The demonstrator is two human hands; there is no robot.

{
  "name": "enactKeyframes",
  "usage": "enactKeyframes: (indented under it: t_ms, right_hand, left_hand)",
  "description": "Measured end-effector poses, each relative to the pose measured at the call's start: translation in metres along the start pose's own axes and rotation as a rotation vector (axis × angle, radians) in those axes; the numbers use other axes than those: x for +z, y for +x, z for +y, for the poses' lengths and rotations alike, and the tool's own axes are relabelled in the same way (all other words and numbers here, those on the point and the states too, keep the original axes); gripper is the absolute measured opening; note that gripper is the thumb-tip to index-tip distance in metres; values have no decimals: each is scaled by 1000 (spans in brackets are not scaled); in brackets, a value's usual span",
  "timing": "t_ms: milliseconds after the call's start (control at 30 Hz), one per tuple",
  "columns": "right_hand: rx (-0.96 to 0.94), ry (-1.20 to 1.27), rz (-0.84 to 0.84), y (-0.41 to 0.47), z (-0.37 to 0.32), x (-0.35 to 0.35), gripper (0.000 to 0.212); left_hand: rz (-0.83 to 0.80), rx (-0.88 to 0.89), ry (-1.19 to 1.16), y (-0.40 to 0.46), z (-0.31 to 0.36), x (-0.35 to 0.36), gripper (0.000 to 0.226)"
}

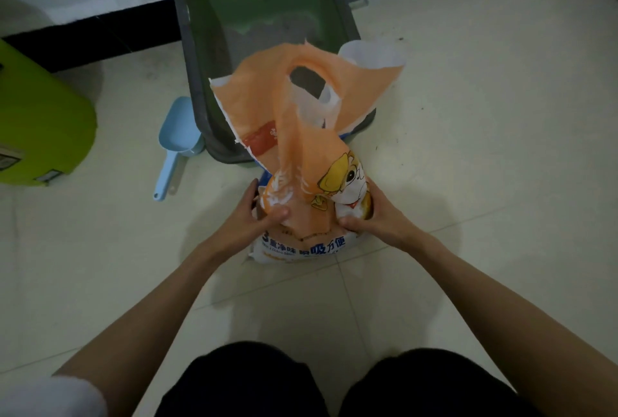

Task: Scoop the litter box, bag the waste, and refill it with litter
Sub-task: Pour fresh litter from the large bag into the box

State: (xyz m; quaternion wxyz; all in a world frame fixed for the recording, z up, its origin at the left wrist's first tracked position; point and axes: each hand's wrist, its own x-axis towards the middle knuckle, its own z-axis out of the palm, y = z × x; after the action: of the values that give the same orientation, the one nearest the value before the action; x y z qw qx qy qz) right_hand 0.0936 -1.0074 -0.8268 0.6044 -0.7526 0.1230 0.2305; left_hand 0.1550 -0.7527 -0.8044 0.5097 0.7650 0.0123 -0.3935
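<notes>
An orange and white litter bag (301,135) with a cartoon print stands upright on the floor in front of me, its torn top flopping open. My left hand (249,216) grips its left side and my right hand (374,216) grips its right side, thumbs pressed into the front. Behind the bag sits the grey litter box (187,35) with a green inner wall and a low heap of grey litter (267,31) at its far end. A light blue scoop (175,142) lies on the floor to the left of the box.
A lime green container (36,125) stands at the far left. A white wall with a black skirting (100,28) runs behind the box. Pale floor tiles (485,149) spread to the right. My dark-clothed knees (334,383) are at the bottom.
</notes>
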Motion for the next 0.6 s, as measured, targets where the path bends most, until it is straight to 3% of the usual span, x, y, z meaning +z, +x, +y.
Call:
enactKeyframes:
  t_ms: [33,133,167,300,400,600]
  right_hand:
    - [6,12,-24,3,1,-1,101]
    - [36,44,-57,10,9,-4,97]
    - [37,57,-57,12,12,-3,96]
    - [5,104,-33,19,14,-5,76]
    - [-25,135,-74,20,7,-8,67]
    - [-5,156,-93,19,7,-9,110]
  left_hand:
    - [-34,-27,8,3,-2,-2,105]
    - [-40,-64,-54,13,-11,7,78]
    - [-12,-76,-70,17,-18,12,78]
    - [118,-65,-119,33,-40,20,94]
    - [71,-24,-131,33,-41,15,119]
    - [-119,19,-100,21,-35,-3,131]
